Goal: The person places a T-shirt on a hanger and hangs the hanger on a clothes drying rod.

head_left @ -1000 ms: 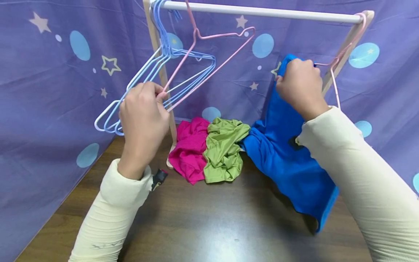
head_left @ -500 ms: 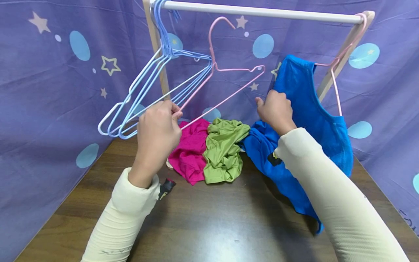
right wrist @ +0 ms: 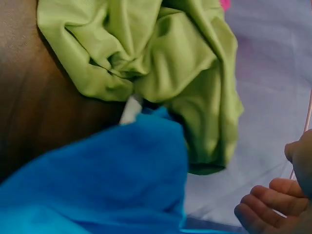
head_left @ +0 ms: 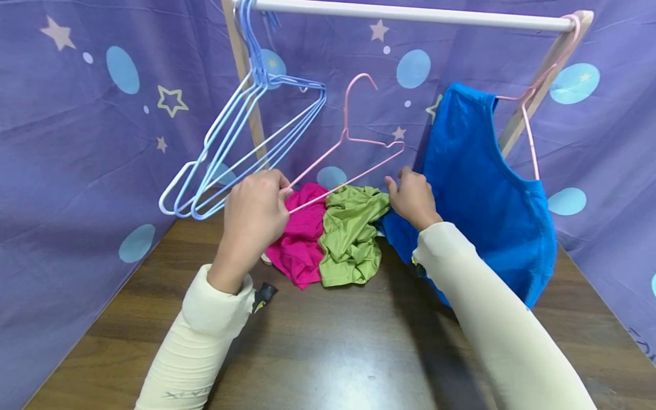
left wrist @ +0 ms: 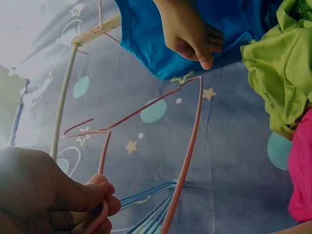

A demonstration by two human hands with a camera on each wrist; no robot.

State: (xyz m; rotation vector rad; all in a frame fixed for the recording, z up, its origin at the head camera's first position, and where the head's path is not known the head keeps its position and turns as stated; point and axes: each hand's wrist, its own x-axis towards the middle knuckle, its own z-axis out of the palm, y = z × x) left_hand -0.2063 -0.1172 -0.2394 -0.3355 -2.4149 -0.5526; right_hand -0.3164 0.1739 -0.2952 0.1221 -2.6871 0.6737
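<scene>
My left hand (head_left: pixel 256 213) grips one corner of a pink wire hanger (head_left: pixel 345 136), whose hook points up in the head view. In the left wrist view its thumb and fingers (left wrist: pixel 97 187) pinch the pink wire. My right hand (head_left: pixel 414 196) is beside a blue sleeveless top (head_left: pixel 487 210), fingers loosely bent with nothing between them; the right wrist view shows these fingers (right wrist: pixel 273 202) apart from the cloth. The blue top hangs from another pink hanger (head_left: pixel 530 136) at the right end of the rack. A crumpled green garment (head_left: pixel 353 239) lies below the hanger tip.
A white rail (head_left: pixel 410 14) on wooden posts spans the back. Several blue hangers (head_left: pixel 241 142) hang at its left end. A crumpled magenta garment (head_left: pixel 302 228) lies left of the green one on the brown table (head_left: pixel 328 353). A patterned purple curtain (head_left: pixel 77 171) surrounds it.
My left hand has taken the pink hanger off the rail and lowered it. My right hand has released the blue top's shoulder and moved down and left; the top now hangs open.
</scene>
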